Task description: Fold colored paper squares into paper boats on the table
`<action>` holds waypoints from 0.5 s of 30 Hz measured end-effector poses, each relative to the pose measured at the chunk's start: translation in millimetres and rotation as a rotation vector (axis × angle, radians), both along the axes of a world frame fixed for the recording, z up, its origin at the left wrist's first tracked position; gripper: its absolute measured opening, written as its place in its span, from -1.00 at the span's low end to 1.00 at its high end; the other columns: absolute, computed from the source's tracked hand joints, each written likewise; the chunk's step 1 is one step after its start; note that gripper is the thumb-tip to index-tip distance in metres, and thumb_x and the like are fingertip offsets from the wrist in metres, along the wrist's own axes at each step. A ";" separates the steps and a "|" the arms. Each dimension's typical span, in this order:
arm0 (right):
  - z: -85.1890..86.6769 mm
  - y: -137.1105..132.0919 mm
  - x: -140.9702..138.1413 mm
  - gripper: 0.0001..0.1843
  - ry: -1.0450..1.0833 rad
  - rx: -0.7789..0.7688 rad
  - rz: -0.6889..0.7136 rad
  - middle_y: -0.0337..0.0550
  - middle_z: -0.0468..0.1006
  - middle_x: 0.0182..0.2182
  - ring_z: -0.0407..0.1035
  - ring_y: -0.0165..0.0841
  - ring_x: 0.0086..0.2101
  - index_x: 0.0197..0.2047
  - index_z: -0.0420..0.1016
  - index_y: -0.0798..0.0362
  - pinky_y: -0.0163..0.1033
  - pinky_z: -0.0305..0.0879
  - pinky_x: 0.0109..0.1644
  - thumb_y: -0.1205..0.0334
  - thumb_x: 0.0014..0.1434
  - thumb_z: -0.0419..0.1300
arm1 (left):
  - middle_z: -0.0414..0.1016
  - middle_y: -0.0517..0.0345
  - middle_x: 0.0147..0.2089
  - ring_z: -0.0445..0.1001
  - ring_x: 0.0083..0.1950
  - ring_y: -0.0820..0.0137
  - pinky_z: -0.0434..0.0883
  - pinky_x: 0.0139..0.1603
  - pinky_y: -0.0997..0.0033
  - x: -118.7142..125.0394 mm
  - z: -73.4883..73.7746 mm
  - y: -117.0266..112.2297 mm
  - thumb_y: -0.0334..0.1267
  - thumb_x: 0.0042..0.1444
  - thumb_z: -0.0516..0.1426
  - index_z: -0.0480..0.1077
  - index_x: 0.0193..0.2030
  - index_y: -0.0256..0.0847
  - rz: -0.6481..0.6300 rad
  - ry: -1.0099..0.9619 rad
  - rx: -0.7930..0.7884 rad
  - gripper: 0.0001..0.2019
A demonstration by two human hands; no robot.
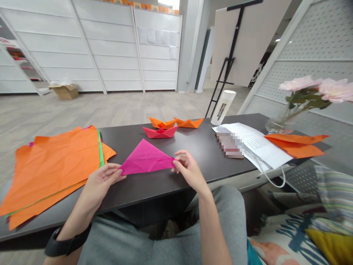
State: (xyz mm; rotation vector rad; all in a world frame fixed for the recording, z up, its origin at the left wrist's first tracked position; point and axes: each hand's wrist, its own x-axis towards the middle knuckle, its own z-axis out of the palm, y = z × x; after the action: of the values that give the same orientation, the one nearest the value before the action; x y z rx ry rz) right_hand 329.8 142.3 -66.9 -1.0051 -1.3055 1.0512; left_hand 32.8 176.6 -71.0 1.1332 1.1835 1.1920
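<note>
A pink paper folded into a triangle is held just above the dark table. My left hand pinches its left corner, and my right hand pinches its right corner. Both hands are closed on the paper. Behind it stand three folded paper boats: a red boat in front, an orange boat behind it, and a second orange boat to the right.
A stack of orange sheets with green and pink ones beneath covers the table's left end. White printed papers, more orange paper, a white cylinder and a vase of pink flowers sit to the right.
</note>
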 end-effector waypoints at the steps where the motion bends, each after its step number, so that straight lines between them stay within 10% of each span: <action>1: -1.2 0.6 0.4 -0.78 0.012 0.008 -0.009 -0.35 0.47 -0.48 0.42 -0.43 -0.48 -0.08 0.27 -0.03 -0.33 0.28 -0.40 0.09 0.28 0.16 | 0.56 0.23 -0.38 0.61 -0.34 0.40 0.58 -0.21 0.55 -0.5 -0.6 -0.1 -0.06 -0.24 0.45 0.46 -0.30 -0.23 0.001 0.007 0.009 -0.58; 15: 8.3 -10.5 7.9 -0.74 0.009 0.155 0.207 -0.07 0.42 -0.16 0.44 -0.37 -0.32 -0.17 0.55 0.09 -0.28 0.38 -0.32 0.08 0.28 0.16 | 0.57 0.23 -0.40 0.61 -0.34 0.43 0.56 -0.18 0.65 -0.4 -2.7 -2.5 -0.07 -0.30 0.47 0.48 -0.34 -0.22 0.086 0.011 0.021 -0.58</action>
State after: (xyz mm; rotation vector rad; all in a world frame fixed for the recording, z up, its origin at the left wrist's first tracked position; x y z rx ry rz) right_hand 337.7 131.8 -58.6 -0.7601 -1.4832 1.0889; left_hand 32.4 174.1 -73.7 1.1151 1.2408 1.2679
